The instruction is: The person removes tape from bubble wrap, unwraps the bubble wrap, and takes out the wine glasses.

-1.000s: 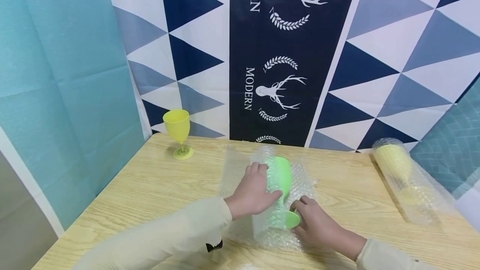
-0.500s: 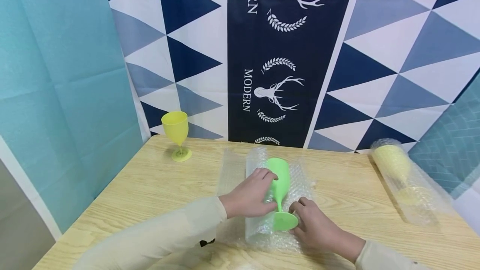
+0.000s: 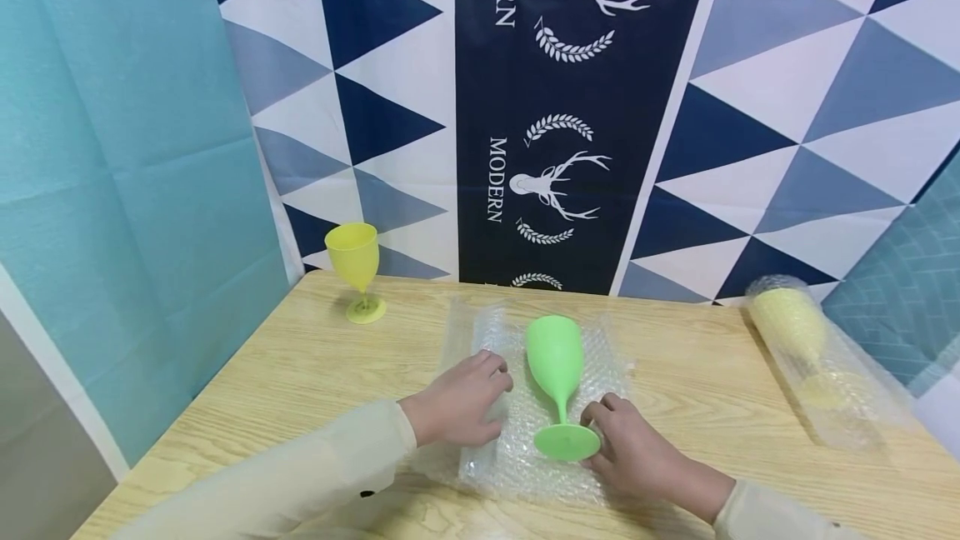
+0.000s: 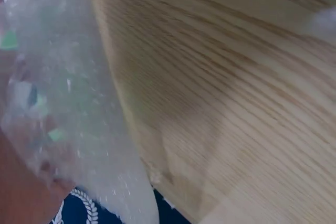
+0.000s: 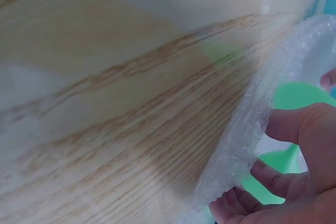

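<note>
A green plastic goblet [image 3: 555, 359] lies on its side on a sheet of bubble wrap [image 3: 517, 463], its bowl away from me and its round foot nearer. My left hand [image 3: 459, 400] holds the raised left flap of the wrap, apart from the goblet. Through that bubble wrap [image 4: 89, 93], the left wrist view shows blurred fingers and bits of green. My right hand [image 3: 633, 450] is just right of the goblet's foot, fingers curled. In the right wrist view its thumb and fingers grip the edge of the bubble wrap [image 5: 239, 129].
A yellow goblet [image 3: 354, 261] stands upright at the back left of the wooden table [image 3: 300, 373]. At the right edge lies another yellow goblet [image 3: 787, 327], rolled in bubble wrap. Patterned cloth [image 3: 547, 107] hangs behind the table.
My left hand has moved left, carrying the wrap's flap off the green goblet, which now shows uncovered. The right hand has stayed by the goblet's foot.
</note>
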Demonstrator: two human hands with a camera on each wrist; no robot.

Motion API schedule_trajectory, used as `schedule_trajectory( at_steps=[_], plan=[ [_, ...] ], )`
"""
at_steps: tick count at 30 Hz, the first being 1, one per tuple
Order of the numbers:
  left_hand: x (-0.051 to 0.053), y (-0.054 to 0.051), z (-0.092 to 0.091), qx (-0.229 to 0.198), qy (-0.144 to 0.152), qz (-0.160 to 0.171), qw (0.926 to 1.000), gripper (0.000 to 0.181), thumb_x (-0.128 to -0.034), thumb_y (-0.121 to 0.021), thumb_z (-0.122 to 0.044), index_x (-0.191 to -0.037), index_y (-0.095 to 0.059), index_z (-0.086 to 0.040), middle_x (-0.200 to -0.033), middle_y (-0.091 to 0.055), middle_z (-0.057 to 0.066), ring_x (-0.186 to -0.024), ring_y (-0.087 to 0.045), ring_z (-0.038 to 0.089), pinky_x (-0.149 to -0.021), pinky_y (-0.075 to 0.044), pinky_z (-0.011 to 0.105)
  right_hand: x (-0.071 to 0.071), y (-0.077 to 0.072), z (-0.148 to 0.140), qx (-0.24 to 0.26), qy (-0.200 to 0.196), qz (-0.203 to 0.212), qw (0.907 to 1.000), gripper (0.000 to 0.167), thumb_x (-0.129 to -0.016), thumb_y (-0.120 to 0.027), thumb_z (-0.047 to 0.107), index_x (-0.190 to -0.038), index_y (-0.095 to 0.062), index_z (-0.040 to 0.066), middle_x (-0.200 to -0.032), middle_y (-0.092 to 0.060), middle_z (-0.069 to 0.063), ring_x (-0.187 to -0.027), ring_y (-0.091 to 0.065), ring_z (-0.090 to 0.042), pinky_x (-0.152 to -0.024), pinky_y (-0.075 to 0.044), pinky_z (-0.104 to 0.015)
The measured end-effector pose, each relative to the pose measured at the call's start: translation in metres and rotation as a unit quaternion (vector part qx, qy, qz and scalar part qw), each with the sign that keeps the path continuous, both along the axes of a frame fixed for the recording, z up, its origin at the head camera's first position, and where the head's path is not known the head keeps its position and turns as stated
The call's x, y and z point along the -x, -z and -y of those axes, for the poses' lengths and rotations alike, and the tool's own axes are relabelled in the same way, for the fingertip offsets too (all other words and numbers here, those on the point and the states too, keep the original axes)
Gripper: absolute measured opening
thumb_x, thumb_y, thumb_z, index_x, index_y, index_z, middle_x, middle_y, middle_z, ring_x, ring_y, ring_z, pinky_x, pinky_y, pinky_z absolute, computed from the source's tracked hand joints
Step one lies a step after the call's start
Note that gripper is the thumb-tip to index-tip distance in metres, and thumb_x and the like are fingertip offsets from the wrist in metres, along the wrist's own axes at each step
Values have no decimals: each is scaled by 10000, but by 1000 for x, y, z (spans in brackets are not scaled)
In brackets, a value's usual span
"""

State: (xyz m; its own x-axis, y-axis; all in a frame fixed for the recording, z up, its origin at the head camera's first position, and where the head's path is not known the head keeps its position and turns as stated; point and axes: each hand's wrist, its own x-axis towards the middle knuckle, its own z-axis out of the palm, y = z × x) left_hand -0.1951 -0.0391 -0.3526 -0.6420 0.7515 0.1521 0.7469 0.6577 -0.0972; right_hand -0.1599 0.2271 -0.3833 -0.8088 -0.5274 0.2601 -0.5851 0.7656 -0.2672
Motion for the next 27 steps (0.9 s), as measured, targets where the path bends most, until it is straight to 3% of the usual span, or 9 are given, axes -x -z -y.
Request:
schedule_trajectory(
  at_steps=[3,8,18,27],
  plan=[
    [0,4,9,109,-125,-18,9999,368,-804,-630,-312,-1098,-618,-92,-1190,-575,54,-1139,-506,189,-1018,-434,274,0,-1,1,8,5,69,10000,370,-658,-847,178,-930,-601,136,-823,-492,48,-754,-405,-56,-618,-391,-206],
    [-2,8,25,116,-385,220,9990,365,-814,-613,-302,-1110,-622,-89,-1216,-572,59,-1151,-506,197,-1021,-440,287,0,-2,1,5,-18,186,9998,357,-674,-843,185,-930,-598,141,-811,-487,41,-738,-375,-55,-603,-357,-192],
    [-10,19,57,-502,-735,995,9910,408,-842,-615,-294,-1171,-599,-53,-1277,-538,98,-1166,-490,215,-1023,-448,338,0,-3,2,-90,-34,332,9994,357,-711,-826,225,-967,-595,135,-837,-487,29,-757,-373,-71,-607,-356,-198],
    [-12,19,68,-679,-788,1220,9871,416,-793,-635,-232,-1166,-596,-50,-1292,-520,94,-1135,-489,203,-986,-469,340,2,-3,1,-134,137,421,9989,388,-660,-848,224,-944,-600,133,-833,-499,29,-770,-426,-84,-623,-404,-221]
  ],
)
